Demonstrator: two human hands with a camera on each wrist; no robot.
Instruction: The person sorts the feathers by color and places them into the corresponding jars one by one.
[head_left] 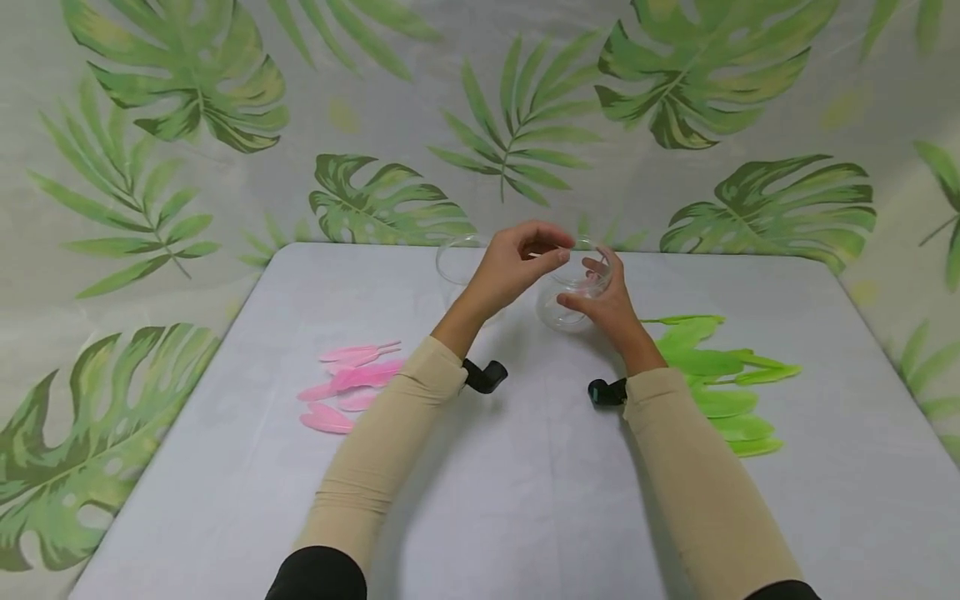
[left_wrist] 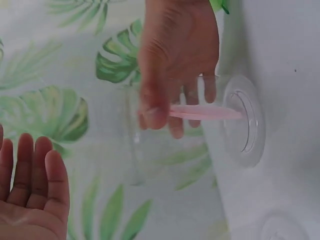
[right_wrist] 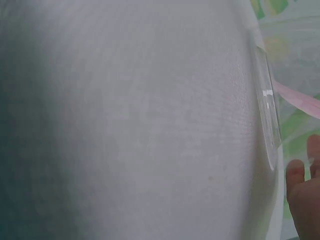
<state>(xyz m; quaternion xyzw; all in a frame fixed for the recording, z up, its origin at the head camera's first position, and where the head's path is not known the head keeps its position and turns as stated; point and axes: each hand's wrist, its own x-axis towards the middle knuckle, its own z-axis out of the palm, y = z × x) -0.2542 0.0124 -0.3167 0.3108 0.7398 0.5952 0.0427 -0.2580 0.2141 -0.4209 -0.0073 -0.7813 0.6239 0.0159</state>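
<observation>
A clear glass [head_left: 561,315] stands upright near the table's back edge. My right hand [head_left: 611,304] grips it from the right side, thumb in front and fingers behind the wall. Inside, a pink feather [left_wrist: 212,112] leans down to the glass's base in the left wrist view. Above the rim, my left hand [head_left: 517,258] has its thumb and forefinger apart, and nothing shows between them. The left wrist view has that hand's fingers [left_wrist: 40,172] loosely bent.
A second clear glass [head_left: 442,262] stands to the left, partly behind my left hand. Several pink feathers [head_left: 348,379] lie left on the white tablecloth [head_left: 525,500]. Several green feathers [head_left: 723,404] lie at the right, partly behind my right sleeve. A leaf-print cloth [head_left: 390,200] hangs behind.
</observation>
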